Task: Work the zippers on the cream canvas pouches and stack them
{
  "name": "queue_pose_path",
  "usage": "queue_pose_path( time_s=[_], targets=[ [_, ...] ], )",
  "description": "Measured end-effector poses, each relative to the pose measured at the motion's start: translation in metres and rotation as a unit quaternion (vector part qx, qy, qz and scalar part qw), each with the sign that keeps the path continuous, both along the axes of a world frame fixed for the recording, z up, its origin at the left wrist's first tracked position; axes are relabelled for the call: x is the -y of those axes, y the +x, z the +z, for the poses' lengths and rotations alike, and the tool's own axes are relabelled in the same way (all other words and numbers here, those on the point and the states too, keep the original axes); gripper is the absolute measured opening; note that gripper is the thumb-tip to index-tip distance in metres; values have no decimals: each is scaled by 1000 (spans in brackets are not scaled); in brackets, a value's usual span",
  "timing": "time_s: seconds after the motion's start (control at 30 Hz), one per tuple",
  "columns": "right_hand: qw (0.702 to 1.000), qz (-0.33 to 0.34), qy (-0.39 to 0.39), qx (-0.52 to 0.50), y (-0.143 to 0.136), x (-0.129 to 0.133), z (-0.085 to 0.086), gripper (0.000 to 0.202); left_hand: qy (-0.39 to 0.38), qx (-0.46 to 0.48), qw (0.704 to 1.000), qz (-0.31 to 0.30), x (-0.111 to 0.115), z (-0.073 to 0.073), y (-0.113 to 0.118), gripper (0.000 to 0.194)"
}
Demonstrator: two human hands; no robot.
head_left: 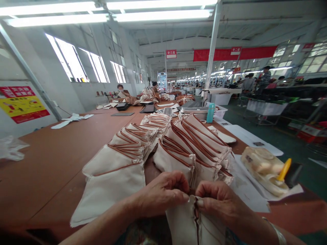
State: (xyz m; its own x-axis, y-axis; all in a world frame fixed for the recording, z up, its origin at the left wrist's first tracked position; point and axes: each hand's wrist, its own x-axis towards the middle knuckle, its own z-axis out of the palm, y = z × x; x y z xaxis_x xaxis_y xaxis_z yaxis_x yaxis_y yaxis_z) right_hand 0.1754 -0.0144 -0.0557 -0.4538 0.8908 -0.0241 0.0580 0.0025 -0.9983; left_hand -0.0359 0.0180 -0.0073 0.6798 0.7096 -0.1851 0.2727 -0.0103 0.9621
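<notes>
Low in the view, close to my body, hangs a cream fabric piece (182, 221) with a brown-edged seam running down its middle. My left hand (163, 192) pinches its top edge on the left of the seam between thumb and fingers. On the other side of the seam, my right hand (219, 200) pinches the same edge, thumb in front. The two hands nearly meet. Just beyond them lies a row of stacked cream pieces with brown piping (176, 158). To the left, a second row of similar cream pieces (117, 185) fans out over the brown table (58, 170).
A clear plastic container (263, 166) with a yellow-handled tool (284, 170) stands on white sheets at the right. A teal bottle (210, 113) stands behind the stacks. A crumpled plastic bag (11, 148) lies at the far left. Other people work farther back.
</notes>
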Motion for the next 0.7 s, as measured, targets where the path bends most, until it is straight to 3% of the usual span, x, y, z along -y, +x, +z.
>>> queue_pose_path(
  time_s=[0.23, 0.43, 0.6, 0.7],
  targets=[
    [997, -41, 40, 57, -3, 3, 4, 19, 72, -69, 994, 43, 11, -7, 15, 22],
    [989, -77, 76, 102, -3, 8, 7, 12, 57, -117, 987, 92, 15, -13, 22, 24],
    [988, -91, 86, 86, -5, 11, 2, 7, 92, -133, 983, 82, 20, -15, 23, 25],
    [987, -73, 129, 55, -2, 14, -2, 6, 46, -92, 993, 61, 21, -12, 21, 25]
  ],
)
